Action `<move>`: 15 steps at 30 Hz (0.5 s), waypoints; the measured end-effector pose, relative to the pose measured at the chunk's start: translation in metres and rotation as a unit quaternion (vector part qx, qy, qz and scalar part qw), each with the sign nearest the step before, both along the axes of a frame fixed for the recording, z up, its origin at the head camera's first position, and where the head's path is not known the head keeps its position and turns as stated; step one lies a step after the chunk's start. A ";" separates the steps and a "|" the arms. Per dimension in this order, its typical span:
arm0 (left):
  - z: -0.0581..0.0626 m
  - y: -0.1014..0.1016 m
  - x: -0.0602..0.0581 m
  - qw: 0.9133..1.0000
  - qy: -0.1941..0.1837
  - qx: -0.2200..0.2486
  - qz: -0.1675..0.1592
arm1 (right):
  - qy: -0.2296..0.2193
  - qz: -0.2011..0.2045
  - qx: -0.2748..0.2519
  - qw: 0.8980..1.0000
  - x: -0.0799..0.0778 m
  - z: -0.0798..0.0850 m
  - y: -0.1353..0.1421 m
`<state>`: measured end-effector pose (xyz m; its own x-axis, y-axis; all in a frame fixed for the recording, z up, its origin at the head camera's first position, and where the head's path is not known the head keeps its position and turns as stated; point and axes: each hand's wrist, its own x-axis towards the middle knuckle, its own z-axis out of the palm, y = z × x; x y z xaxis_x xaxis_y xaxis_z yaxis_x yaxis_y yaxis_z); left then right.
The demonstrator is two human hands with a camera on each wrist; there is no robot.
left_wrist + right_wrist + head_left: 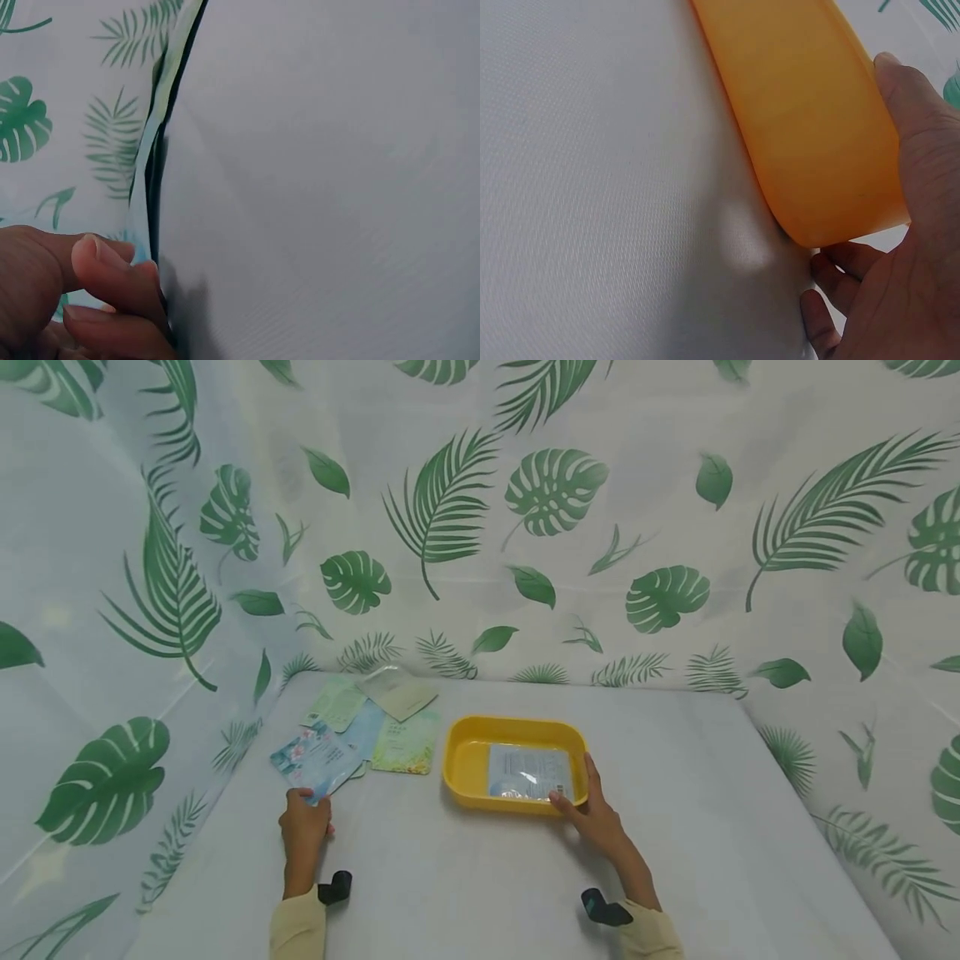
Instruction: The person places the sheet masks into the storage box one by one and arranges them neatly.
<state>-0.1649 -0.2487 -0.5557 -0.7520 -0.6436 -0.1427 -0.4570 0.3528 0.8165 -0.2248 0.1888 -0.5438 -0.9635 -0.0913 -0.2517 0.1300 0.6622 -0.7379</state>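
Observation:
At the left of the head view, my left hand pinches the near edge of a pale blue sachet with pink flowers, which looks like a sheet mask packet. The left wrist view shows the thumb and fingers at the edge of the stack, seen edge-on. My right hand grips the near right corner of a yellow plastic tray, thumb over its rim and the other fingers round the outside. Inside the tray a light blue printed sachet lies flat, towards the right.
Beyond the held sachet, several others overlap: a light green one, a yellow-green one, a plain blue one and a beige one. All lie on the white tabletop, with leaf-patterned sheets behind and beside it.

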 end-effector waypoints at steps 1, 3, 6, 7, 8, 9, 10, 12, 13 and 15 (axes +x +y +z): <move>0.001 -0.002 -0.002 1.000 -0.006 -0.012 0.000 | 0.001 -0.002 -0.001 1.000 -0.001 0.001 0.001; 0.004 -0.003 -0.006 1.000 -0.012 -0.029 0.001 | 0.004 -0.004 -0.001 1.000 -0.002 0.003 0.002; 0.007 -0.004 -0.011 0.999 -0.023 -0.048 0.006 | 0.003 -0.006 -0.003 1.000 -0.003 0.004 0.003; 0.008 -0.004 -0.012 0.998 -0.032 -0.055 0.004 | 0.001 -0.007 -0.004 1.000 -0.003 0.003 0.003; 0.009 -0.003 -0.012 0.997 -0.043 -0.066 0.000 | 0.001 -0.006 -0.005 1.000 -0.003 0.003 0.003; 0.010 -0.002 -0.012 0.996 -0.053 -0.077 -0.006 | 0.001 -0.006 -0.006 1.000 -0.002 0.002 0.003; 0.010 -0.002 -0.012 0.994 -0.064 -0.091 -0.014 | 0.000 -0.006 -0.006 1.000 -0.002 0.000 0.002; 0.011 0.000 -0.012 0.989 -0.086 -0.119 -0.034 | 0.001 -0.005 -0.006 1.000 -0.002 -0.002 0.001; 0.012 0.000 -0.012 0.985 -0.092 -0.135 -0.045 | 0.002 -0.006 -0.007 1.000 -0.002 -0.002 0.001; 0.013 0.000 -0.013 0.980 -0.098 -0.161 -0.064 | 0.004 -0.007 -0.008 1.000 -0.001 -0.003 -0.001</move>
